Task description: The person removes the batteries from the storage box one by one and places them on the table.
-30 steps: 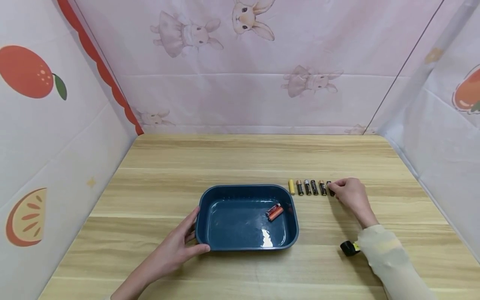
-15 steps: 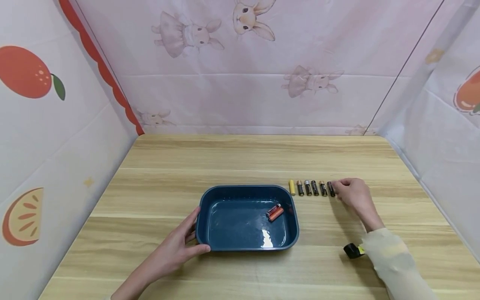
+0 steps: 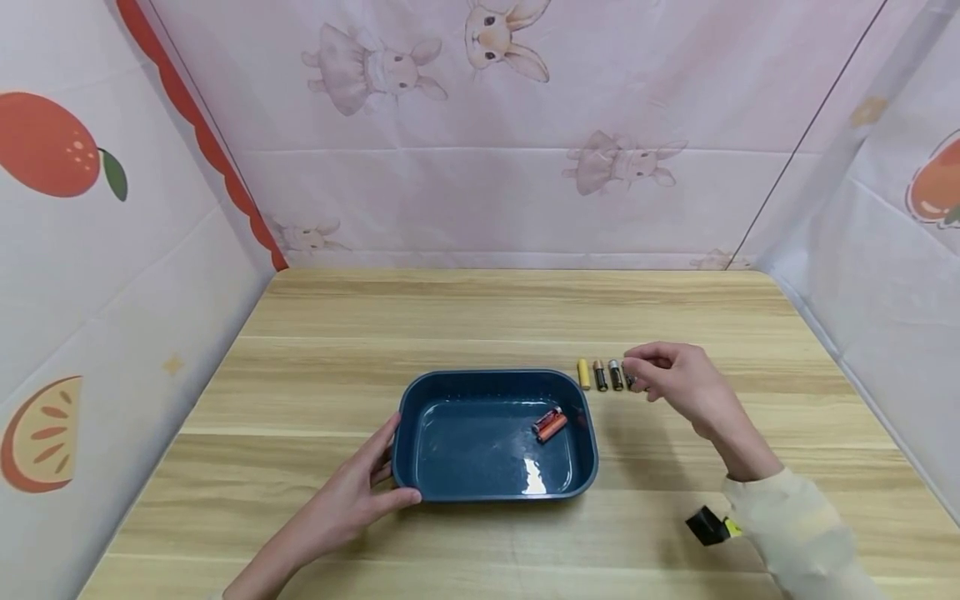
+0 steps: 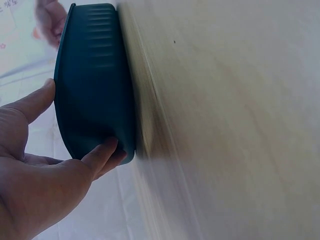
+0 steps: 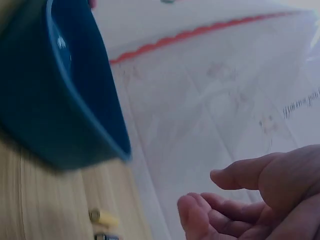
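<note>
My left hand [image 3: 347,500] holds the left end of a dark blue plastic basin [image 3: 495,497], thumb at the near rim and fingers along the outer wall. Inside the basin, toward its right end, lie a dark red battery [image 3: 547,419] and an orange battery [image 3: 552,430]. Beyond its right corner several batteries stand in a row, led by a yellow battery [image 3: 583,375], a copper-topped black battery [image 3: 600,376] and a silver-topped battery [image 3: 616,375]. Over the row's right part hovers my right hand [image 3: 686,387], hiding batteries there; the right wrist view shows thumb and fingers [image 5: 192,212] apart, nothing between them.
All of this is on a light wood-grain table [image 3: 337,333]. A pink rabbit-print curtain [image 3: 480,208] closes off the back, with white fruit-print sheets [image 3: 150,275] at the sides. A black wrist camera mount [image 3: 707,527] hangs below my right sleeve.
My right hand was at the row's rightmost black battery; it has lifted off and moved left over the row, its fingers spreading. My left hand and the basin stay put.
</note>
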A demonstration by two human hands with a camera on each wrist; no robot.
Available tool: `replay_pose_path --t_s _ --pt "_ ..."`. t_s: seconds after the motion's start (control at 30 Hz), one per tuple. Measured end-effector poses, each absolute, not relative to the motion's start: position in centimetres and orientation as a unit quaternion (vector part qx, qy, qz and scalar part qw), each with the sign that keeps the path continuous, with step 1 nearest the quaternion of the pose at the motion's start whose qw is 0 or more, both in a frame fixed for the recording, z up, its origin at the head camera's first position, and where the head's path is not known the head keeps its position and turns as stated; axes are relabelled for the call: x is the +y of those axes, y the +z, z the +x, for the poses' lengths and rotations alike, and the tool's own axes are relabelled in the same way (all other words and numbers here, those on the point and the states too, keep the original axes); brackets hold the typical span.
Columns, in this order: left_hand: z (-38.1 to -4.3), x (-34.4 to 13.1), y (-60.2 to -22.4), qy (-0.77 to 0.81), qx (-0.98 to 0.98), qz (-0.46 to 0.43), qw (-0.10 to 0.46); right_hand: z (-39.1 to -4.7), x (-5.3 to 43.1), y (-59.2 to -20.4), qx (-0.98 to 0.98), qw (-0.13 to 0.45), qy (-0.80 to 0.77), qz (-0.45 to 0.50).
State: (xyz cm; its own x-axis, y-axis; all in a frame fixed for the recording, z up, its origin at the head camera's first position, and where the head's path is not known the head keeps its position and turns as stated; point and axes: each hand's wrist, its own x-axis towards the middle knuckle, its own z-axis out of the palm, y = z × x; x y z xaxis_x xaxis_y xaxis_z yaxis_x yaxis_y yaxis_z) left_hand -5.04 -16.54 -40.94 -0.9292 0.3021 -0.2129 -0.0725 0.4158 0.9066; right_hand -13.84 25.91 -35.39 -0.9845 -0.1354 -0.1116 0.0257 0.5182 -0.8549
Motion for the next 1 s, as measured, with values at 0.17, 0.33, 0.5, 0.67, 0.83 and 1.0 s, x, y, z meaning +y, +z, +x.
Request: replay_pose_path --t_s 0.17,0.33,0.5,0.67,0.83,1.0 --pt "-5.0 -16.7 -41.0 0.539 0.821 0.079 0.173 -12.6 22.5 -35.1 0.845 0.145 -0.507 -0.089" --pt "-5.1 -16.7 -41.1 0.539 0.821 0.081 0.171 -12.1 19.8 -35.8 0.834 0.184 -0.506 -0.122" --pt "-5.1 -16.8 -41.1 0.534 0.824 0.084 0.170 -12.3 18.1 -36.2 0.875 0.176 -0.427 -0.149" --pt "-5.1 -16.8 -41.1 0.535 0.824 0.083 0.169 -12.8 16.6 -36.4 0.903 0.175 -0.353 -0.172" --pt "-5.1 -16.8 -41.0 0.531 0.826 0.086 0.166 -13.0 15.6 -37.1 0.918 0.172 -0.322 -0.155" --pt "-5.0 -16.6 -41.1 0.531 0.827 0.084 0.166 -13.1 14.9 -37.8 0.930 0.151 -0.302 -0.144"
